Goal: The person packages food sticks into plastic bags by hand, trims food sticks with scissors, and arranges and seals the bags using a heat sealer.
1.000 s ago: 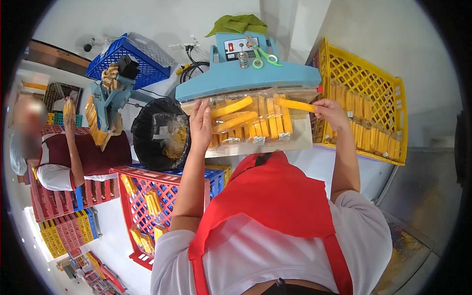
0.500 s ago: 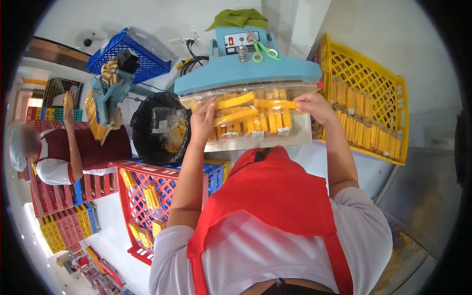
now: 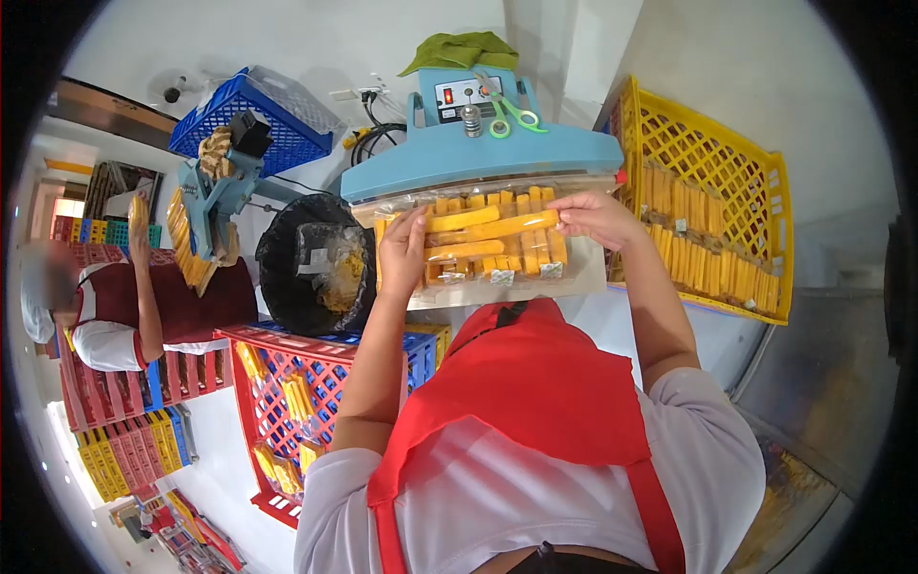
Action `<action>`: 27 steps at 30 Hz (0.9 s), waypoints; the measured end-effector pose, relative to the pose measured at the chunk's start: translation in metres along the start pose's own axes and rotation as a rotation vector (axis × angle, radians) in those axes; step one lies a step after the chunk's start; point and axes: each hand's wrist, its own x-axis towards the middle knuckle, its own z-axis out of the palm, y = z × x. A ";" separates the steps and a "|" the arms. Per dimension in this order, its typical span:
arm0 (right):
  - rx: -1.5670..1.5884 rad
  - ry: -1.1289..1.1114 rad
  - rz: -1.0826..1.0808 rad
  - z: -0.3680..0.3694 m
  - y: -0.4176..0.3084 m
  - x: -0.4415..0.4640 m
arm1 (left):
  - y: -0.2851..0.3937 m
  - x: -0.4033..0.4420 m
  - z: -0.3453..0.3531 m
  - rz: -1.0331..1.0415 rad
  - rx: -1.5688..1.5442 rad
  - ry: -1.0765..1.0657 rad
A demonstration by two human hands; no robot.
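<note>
My left hand (image 3: 402,251) is closed on the left ends of long yellow stick packs (image 3: 465,251) in clear wrap. My right hand (image 3: 597,220) pinches the right end of the middle pack (image 3: 513,226). These lie over a row of bagged yellow sticks (image 3: 530,251) with small white labels, resting on a pale work plate (image 3: 585,273). Just beyond is the light blue bar of a heat sealer (image 3: 478,163). Scissors (image 3: 516,117) with green handles lie on the sealer.
A yellow crate (image 3: 779,230) with bagged sticks stands at right. At left are a black-lined bin (image 3: 277,277), a red crate (image 3: 251,421) with packs, and a blue crate (image 3: 301,143). A co-worker (image 3: 182,287) is beside another sealer (image 3: 215,191). A green cloth (image 3: 461,51) tops my sealer.
My right hand has moved a little left, bringing the middle pack closer in among the others. My left hand keeps its grip. The co-worker's raised hand has shifted slightly.
</note>
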 end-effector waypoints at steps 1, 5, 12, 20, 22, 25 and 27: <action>0.190 -0.060 -0.049 0.001 0.002 -0.001 | 0.000 0.000 0.000 -0.003 -0.001 0.002; 0.146 -0.072 0.048 0.023 0.010 0.005 | 0.007 0.002 0.002 -0.042 -0.035 0.000; 0.132 -0.051 0.081 0.058 0.026 0.032 | 0.005 -0.001 0.010 -0.089 -0.099 -0.034; -0.331 -0.097 0.163 0.070 -0.034 0.026 | 0.059 0.013 -0.009 0.340 0.656 -0.492; -0.450 -0.148 -0.115 0.079 -0.068 0.018 | 0.051 0.023 -0.013 0.284 0.469 -0.457; -0.360 0.083 -0.436 0.071 -0.115 -0.002 | 0.059 0.034 -0.031 0.185 0.200 -0.345; -0.113 0.416 -0.830 0.069 -0.132 0.005 | 0.053 0.037 -0.040 -0.270 -0.943 -0.377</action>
